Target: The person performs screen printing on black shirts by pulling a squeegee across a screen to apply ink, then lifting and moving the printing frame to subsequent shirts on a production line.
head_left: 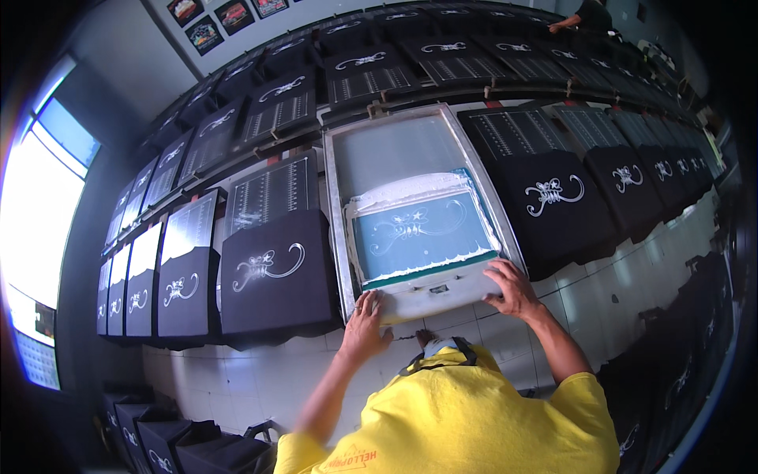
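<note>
A screen-printing frame (pixel 483 181) lies at the middle of the table, its metal sides running away from me. White ink (pixel 410 187) is smeared around its blue mesh window (pixel 426 245), where a curly design shows faintly. My left hand (pixel 365 322) is closed over the left end of the frame's broad pale near edge (pixel 410 302). At the right end of that edge, the fingers of my right hand (pixel 512 290) curl over it. What lies under the frame is hidden.
Dark fabric pieces with white curly prints, like the left one (pixel 276 272) and the right one (pixel 560 193), flank the frame on boards. More printed rows stand beyond a rail (pixel 292 134). Another person's hand (pixel 562 25) shows at the far right. Below is tiled floor (pixel 308 363).
</note>
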Demonstrator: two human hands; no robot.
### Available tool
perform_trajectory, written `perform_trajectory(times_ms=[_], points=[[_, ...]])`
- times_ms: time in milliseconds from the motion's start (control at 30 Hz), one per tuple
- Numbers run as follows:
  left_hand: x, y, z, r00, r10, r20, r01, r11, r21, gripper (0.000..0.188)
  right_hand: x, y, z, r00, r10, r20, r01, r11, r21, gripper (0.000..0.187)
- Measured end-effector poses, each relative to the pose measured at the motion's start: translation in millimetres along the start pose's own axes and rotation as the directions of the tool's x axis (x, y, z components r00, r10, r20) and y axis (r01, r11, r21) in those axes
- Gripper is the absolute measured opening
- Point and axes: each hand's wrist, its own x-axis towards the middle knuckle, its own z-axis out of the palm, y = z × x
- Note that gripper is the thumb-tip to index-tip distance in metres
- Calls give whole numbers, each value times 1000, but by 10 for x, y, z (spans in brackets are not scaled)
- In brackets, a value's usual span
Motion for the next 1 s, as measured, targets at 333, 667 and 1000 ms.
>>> perform_trajectory(times_ms=[333, 667, 1000], points=[[255, -938, 266, 771, -581, -261, 486, 802, -349, 30, 307, 956, 462, 757, 623, -197, -615, 782, 106, 23], [346, -1066, 232, 724, -681, -109, 586, 691, -424, 25, 461, 1085, 587, 644, 751, -147, -689, 652, 315, 30], [289, -1075, 293, 613, -779, -132, 484, 503, -716, 30, 464, 1087, 446, 586, 802, -119, -691, 571, 443, 28]])
